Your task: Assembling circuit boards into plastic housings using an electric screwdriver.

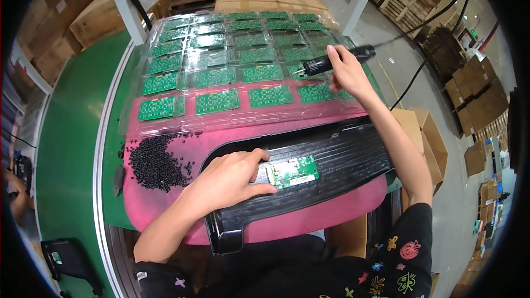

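Observation:
A long black plastic panel (342, 154) with a ribbed inside lies across the pink mat in front of me. On it sits a green circuit board (301, 170). My left hand (234, 177) rests on the panel at the board's left end, thumb and forefinger spread apart; what lies beneath the palm is hidden. Higher up on the right, my right hand (349, 72) is closed around a black electric screwdriver (326, 66). Its bit points left, above the clear plastic tray (221, 118), where rows of green circuit boards (217, 101) lie.
A heap of small black screws (157, 163) is spread on the pink mat (146, 204) left of the panel. The screwdriver's cord (411, 84) hangs at the right. Cardboard boxes (433, 138) stand to the right. Another black panel (72, 262) lies at the lower left.

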A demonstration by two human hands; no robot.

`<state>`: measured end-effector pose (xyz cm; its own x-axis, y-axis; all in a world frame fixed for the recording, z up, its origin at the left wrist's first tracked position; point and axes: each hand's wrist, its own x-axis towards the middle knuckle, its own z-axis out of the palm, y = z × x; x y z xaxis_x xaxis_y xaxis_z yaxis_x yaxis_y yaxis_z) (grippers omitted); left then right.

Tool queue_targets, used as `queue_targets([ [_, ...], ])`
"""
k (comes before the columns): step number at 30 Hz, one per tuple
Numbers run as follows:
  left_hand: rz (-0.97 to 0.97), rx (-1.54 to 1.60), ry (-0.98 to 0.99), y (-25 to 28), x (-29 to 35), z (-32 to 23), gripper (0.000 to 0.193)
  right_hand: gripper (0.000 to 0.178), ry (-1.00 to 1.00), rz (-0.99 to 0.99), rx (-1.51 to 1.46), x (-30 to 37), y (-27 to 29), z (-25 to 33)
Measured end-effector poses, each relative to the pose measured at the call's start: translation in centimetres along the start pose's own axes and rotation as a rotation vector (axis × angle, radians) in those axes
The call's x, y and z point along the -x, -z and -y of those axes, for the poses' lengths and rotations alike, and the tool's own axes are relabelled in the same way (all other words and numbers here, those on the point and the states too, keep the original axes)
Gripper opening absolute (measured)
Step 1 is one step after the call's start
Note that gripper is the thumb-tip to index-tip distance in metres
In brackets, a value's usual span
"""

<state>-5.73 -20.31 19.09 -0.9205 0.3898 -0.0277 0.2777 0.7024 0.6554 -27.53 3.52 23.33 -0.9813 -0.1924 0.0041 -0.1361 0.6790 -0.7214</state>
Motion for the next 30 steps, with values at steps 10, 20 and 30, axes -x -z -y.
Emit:
queue_targets([
  [10,-0.181,0.068,-0.153,0.8,0.0,-0.8,0.039,0.027,0.558,-0.017,-0.74,11.4,-1.5,6.9],
  [20,-0.269,0.241,-0.441,0.6,-0.1,-0.5,0.036,0.028,0.316,0.27,-1.586,14.3,-3.3,6.6],
  [30,-0.302,-0.053,-0.534,0.6,0.0,-0.4,0.018,0.032,0.524,0.348,-1.473,14.6,-3.7,4.6],
])
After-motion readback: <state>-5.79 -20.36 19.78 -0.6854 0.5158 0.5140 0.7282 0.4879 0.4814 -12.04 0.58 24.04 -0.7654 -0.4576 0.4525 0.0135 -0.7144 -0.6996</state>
